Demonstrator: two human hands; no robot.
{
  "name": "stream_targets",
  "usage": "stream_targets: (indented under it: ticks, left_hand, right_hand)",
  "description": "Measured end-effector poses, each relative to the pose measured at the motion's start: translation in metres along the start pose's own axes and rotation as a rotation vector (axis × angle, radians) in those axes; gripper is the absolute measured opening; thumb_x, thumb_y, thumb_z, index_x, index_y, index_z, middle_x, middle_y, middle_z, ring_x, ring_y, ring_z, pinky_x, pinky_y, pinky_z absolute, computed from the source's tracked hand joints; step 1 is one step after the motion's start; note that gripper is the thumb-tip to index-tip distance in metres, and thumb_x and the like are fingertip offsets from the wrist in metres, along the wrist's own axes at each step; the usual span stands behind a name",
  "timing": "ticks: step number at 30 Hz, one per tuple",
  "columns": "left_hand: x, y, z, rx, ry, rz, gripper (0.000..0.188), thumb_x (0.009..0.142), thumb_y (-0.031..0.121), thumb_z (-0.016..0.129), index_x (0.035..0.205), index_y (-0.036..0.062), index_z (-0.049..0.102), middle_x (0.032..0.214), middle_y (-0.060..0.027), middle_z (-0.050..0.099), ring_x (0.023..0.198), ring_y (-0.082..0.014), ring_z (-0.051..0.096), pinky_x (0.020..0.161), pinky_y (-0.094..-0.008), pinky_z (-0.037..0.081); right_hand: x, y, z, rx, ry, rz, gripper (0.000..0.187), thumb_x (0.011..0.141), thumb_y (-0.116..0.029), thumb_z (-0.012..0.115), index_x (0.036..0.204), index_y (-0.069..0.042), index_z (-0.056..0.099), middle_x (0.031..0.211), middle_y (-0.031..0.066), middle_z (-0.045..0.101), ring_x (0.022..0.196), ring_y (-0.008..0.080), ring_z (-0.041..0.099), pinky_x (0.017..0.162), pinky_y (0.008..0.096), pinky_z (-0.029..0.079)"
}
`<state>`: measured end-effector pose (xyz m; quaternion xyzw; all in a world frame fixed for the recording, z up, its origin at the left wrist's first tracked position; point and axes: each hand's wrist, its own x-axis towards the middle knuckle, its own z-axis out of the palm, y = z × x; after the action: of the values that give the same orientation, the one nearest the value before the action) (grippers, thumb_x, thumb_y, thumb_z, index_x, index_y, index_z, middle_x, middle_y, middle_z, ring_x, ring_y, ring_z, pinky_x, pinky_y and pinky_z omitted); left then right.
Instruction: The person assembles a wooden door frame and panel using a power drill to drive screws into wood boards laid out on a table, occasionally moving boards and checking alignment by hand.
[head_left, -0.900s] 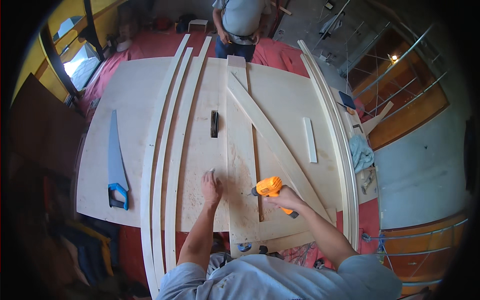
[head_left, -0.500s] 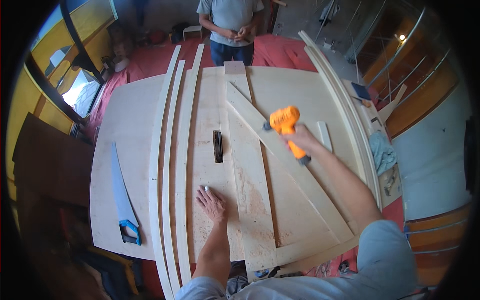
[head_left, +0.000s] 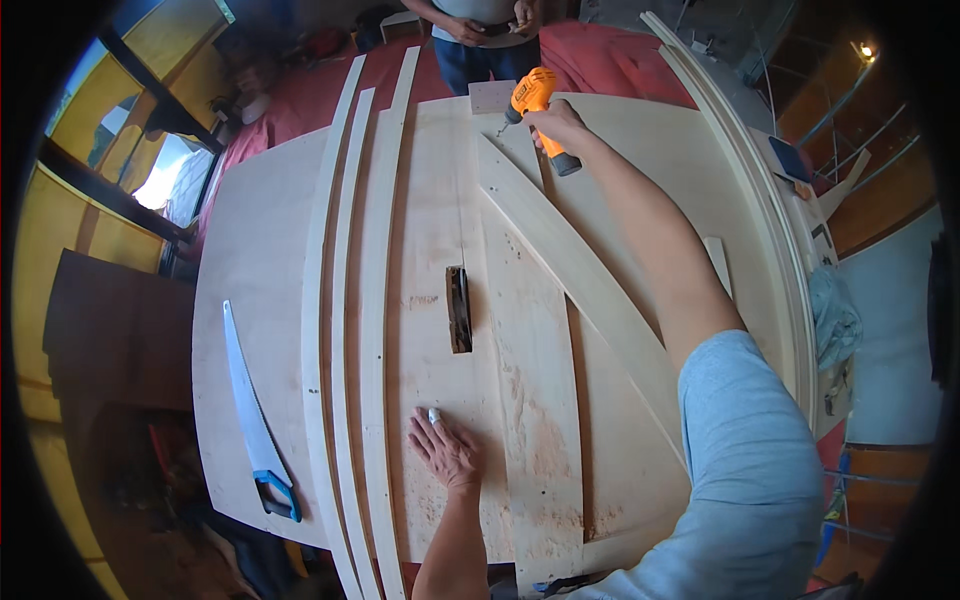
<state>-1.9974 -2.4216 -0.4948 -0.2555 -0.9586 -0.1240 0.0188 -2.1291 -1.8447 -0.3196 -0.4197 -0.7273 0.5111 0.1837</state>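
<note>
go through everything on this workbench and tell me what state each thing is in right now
Right hand: stretched far forward, gripping the drill.
Orange drill: held, bit down on the far end of the boards.
Left hand: flat on the plywood, holding nothing.
Handsaw: lying flat, untouched.
Curved wooden strips: lying side by side.

Drill [head_left: 533, 100] bit tip too small; bystander [head_left: 483, 30] cut off above waist.

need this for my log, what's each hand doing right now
Left hand: open, flat on the wooden board, holding nothing.
Right hand: closed around the orange drill, arm stretched to the board's far end.
</note>
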Motion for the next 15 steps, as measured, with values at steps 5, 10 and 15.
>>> stream_targets:
  ticks: [5, 10, 15]
  left_hand:
    - [0.001, 0.001, -0.001, 0.008, 0.006, 0.005, 0.054, 0.096, 0.018, 0.051, 0.141, -0.0120, 0.049, 0.165, -0.0252, 0.032, 0.155, -0.0416, 0.026, 0.128, -0.0557, 0.015]
    - [0.003, 0.003, -0.002, -0.014, 0.001, 0.028, 0.053, 0.096, 0.016, 0.051, 0.140, -0.0121, 0.048, 0.164, -0.0265, 0.032, 0.155, -0.0440, 0.025, 0.127, -0.0569, 0.015]
    - [0.003, 0.001, 0.000, 0.011, 0.014, 0.038, 0.052, 0.096, 0.016, 0.050, 0.139, -0.0125, 0.048, 0.164, -0.0271, 0.032, 0.155, -0.0446, 0.026, 0.127, -0.0574, 0.015]
  right_hand:
    - [0.023, -0.001, 0.007, -0.074, -0.005, 0.008, 0.027, 0.085, -0.018, 0.072, 0.106, -0.002, 0.064, 0.075, 0.0054, 0.063, 0.057, 0.0147, 0.063, 0.054, 0.0331, 0.055]
    - [0.033, 0.001, 0.009, -0.065, 0.002, 0.014, 0.029, 0.084, -0.018, 0.071, 0.106, 0.000, 0.063, 0.076, 0.0066, 0.064, 0.056, 0.0158, 0.062, 0.054, 0.0336, 0.055]
    - [0.038, -0.003, 0.004, -0.113, -0.007, -0.009, 0.031, 0.083, -0.018, 0.071, 0.107, 0.000, 0.062, 0.077, 0.0079, 0.064, 0.058, 0.0169, 0.063, 0.055, 0.0344, 0.055]
